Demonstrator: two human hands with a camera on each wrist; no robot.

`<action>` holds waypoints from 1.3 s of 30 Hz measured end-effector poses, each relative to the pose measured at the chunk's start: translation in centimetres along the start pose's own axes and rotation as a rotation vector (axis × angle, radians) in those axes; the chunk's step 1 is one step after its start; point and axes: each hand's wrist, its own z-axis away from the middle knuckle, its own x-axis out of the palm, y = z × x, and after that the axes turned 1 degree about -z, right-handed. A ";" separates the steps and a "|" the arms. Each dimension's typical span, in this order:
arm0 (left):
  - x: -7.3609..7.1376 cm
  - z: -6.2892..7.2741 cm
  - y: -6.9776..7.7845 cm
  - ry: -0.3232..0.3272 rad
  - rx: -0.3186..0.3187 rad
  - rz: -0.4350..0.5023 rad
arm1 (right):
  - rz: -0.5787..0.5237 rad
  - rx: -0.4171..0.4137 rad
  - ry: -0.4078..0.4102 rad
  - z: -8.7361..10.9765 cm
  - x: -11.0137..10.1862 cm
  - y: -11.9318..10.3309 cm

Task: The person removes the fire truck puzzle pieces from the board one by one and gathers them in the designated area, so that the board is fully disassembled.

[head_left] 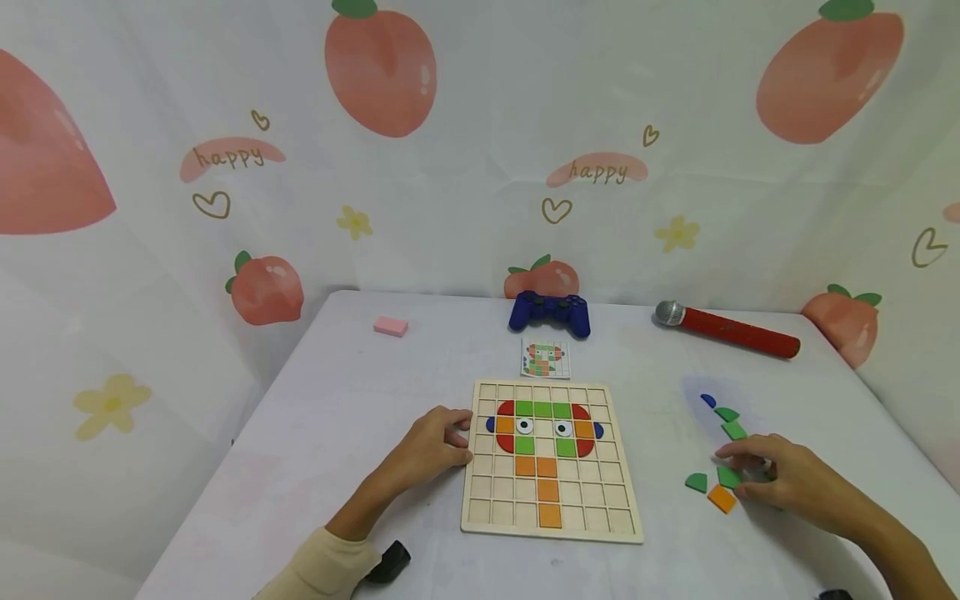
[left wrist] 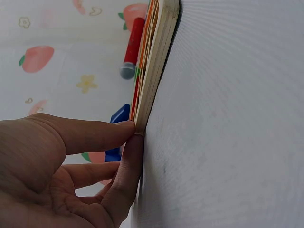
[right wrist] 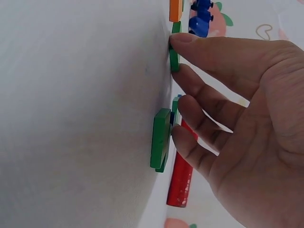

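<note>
A wooden grid board (head_left: 501,512) lies on the table, bearing a face-like pattern of red, green, orange and blue pieces. My left hand (head_left: 429,447) is at its left side; thumb and index finger touch the board's edge (left wrist: 160,57), set apart along it. To the right, my right hand (head_left: 795,483) is low over loose pieces. Its thumb and index finger straddle a green piece (head_left: 728,476); the thumb touches it (right wrist: 175,56), while a firm grip does not show. An orange square (head_left: 722,499) and a green quarter-round piece (head_left: 696,482) lie beside it. Another green piece (right wrist: 160,140) lies near the outer fingers.
Beyond the right hand are a green square (head_left: 734,430), a green piece (head_left: 727,413) and a blue half-round (head_left: 708,401). A pattern card (head_left: 546,372) lies behind the board, with a blue game controller (head_left: 551,312), red microphone (head_left: 738,331) and pink block (head_left: 391,326) farther back.
</note>
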 end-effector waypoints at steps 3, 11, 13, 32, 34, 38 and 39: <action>0.0 0.0 0.1 -0.003 0.001 0.000 | 0.001 0.006 -0.006 0.0 0.0 0.0; 0.0 0.0 0.1 -0.003 0.003 -0.004 | 0.006 -0.001 0.010 0.0 0.1 -0.1; 0.0 0.0 0.1 -0.003 0.002 -0.005 | 0.006 0.004 0.017 0.0 0.1 -0.3; 0.1 -0.1 -0.1 -0.001 0.001 0.001 | -0.052 -0.129 -0.011 -2.5 2.3 -6.5; 0.1 -0.1 -0.1 -0.001 0.003 0.000 | -0.054 -0.145 -0.027 -2.8 2.6 -7.5; 0.0 -0.1 -0.2 -0.003 0.006 0.001 | -0.046 -0.194 -0.064 -3.7 3.2 -9.4; 0.0 -0.1 -0.2 -0.002 0.005 0.001 | -0.050 -0.213 -0.074 -3.9 3.4 -9.8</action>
